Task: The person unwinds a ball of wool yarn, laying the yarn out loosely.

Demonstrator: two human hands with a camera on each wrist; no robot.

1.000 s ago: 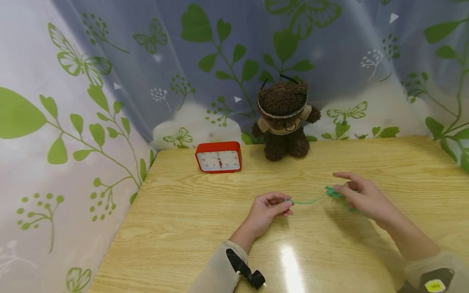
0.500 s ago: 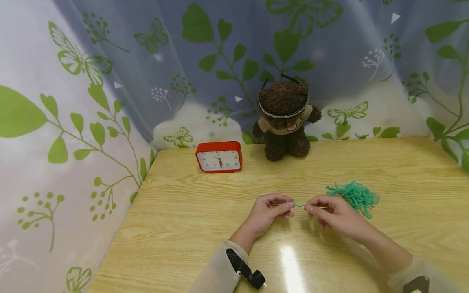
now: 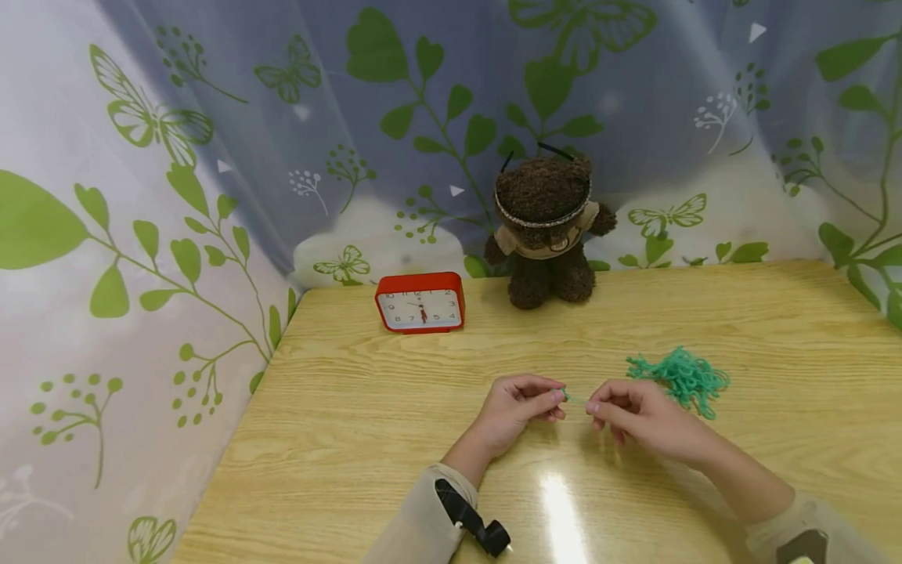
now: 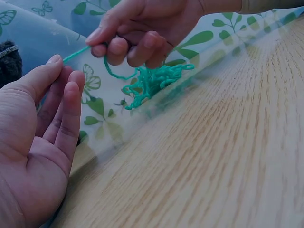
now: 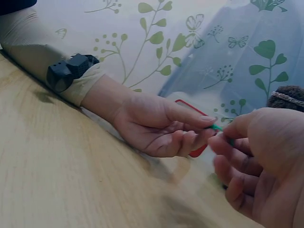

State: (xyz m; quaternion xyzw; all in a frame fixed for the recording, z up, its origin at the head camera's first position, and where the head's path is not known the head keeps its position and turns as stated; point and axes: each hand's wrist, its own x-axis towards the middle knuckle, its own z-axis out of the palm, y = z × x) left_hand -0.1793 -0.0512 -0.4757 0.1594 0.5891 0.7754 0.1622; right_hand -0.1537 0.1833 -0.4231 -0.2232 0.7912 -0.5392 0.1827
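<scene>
My left hand (image 3: 517,409) pinches the end of a green yarn strand (image 4: 76,54) between thumb and forefinger, its other fingers loosely bent. A short way to the right, my right hand (image 3: 644,415) pinches the same strand with thumb and fingertips. Between the two hands the strand runs short and nearly straight. From the right fingertips it trails down toward a loose, tangled heap of green yarn (image 3: 682,377), which lies on the table just beyond the right hand. In the right wrist view both hands face each other, with only a bit of green showing between their fingertips.
A red alarm clock (image 3: 420,304) stands toward the back left of the wooden table (image 3: 338,439). Behind the hands a brown plush bear (image 3: 543,227) sits against a curtain (image 3: 423,117) with leaf and butterfly prints. Black cameras are strapped at both wrists.
My right hand has come left from over the yarn heap to close by the left hand, now gripping the strand there. The heap is uncovered. Over the last half second both hands barely move.
</scene>
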